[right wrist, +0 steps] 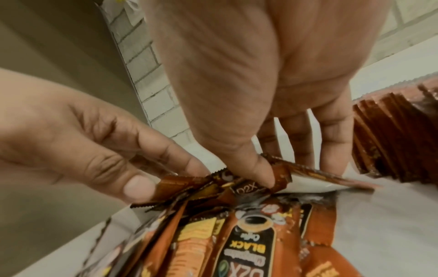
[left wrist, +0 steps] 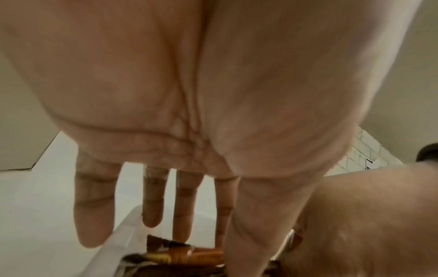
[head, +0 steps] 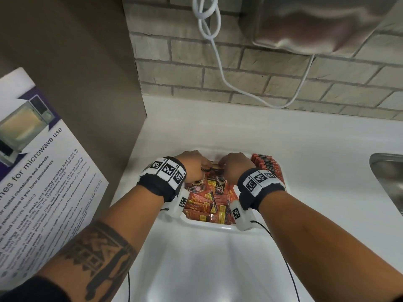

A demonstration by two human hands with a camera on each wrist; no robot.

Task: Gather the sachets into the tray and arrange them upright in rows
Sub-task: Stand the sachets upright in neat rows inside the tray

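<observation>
Both hands work at the far end of the white tray (head: 209, 228) on the worktop (head: 316, 162); the left hand (head: 193, 165) and right hand (head: 236, 166) each pinch the top edges of a bunch of sachets (right wrist: 213, 185) with thumb and fingers (right wrist: 263, 168); loose sachets (head: 207, 201) fill the tray; an upright row (head: 267, 165) stands along its right side.

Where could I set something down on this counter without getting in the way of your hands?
Bare counter lies between the tray and the sink, and in front of the tray. The tray is crowded: loose sachets, an upright row along its right side, and left hand and right hand pinching sachets at its far end.
</observation>
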